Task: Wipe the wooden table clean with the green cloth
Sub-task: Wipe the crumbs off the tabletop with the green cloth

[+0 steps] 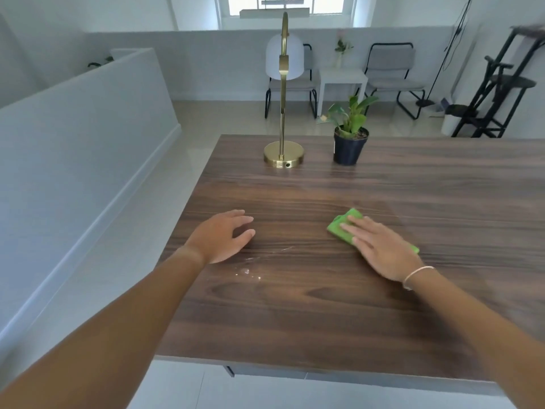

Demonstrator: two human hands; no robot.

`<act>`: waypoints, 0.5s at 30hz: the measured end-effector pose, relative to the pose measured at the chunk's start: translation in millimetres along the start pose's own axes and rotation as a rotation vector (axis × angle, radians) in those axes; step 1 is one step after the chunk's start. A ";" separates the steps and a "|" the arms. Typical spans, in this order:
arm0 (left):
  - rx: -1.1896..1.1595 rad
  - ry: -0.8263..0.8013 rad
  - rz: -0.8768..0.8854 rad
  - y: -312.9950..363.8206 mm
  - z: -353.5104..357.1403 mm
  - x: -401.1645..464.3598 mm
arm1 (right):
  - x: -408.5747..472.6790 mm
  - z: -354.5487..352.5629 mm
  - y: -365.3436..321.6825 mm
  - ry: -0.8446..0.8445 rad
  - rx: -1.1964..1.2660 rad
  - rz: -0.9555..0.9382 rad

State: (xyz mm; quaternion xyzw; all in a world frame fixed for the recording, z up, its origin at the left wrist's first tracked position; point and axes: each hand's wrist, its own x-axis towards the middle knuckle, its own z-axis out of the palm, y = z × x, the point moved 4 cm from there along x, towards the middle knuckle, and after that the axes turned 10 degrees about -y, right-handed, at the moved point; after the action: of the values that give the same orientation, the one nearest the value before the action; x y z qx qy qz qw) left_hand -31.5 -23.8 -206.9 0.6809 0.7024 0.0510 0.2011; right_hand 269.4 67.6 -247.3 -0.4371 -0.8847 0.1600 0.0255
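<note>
A dark wooden table (324, 314) fills the middle of the view. A folded green cloth (339, 227) lies flat on it, right of centre. My right hand (380, 246) presses down on the cloth with fingers spread, covering most of it. My left hand (224, 236) rests on the bare wood to the left, fingers loosely curled and holding nothing. Between the hands, nearer to me, small wet drops and a thin streak (250, 273) glint on the wood.
A brass lamp (283, 157) with a white shade stands at the table's far edge. A potted plant (349, 146) in a black pot stands right of it. The table's left edge (188, 208) drops to the pale floor. Chairs and a white side table stand beyond.
</note>
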 end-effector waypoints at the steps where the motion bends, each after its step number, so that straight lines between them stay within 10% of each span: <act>1: 0.000 -0.028 0.005 4.2 2.0 4.6 | 2.2 -7.2 22.5 0.021 0.001 0.083; 6: 0.018 -0.093 -0.033 9.6 12.4 15.7 | 54.5 -19.9 49.1 0.021 -0.014 0.362; 15: 0.013 -0.054 -0.029 5.7 14.0 20.7 | 20.0 -4.4 18.3 -0.016 -0.014 -0.072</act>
State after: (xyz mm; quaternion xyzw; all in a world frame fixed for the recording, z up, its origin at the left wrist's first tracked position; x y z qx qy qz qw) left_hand -21.0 -6.0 -222.1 0.6730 0.7070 0.0250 0.2161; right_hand 272.0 94.7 -250.6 -0.4037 -0.9012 0.1563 0.0210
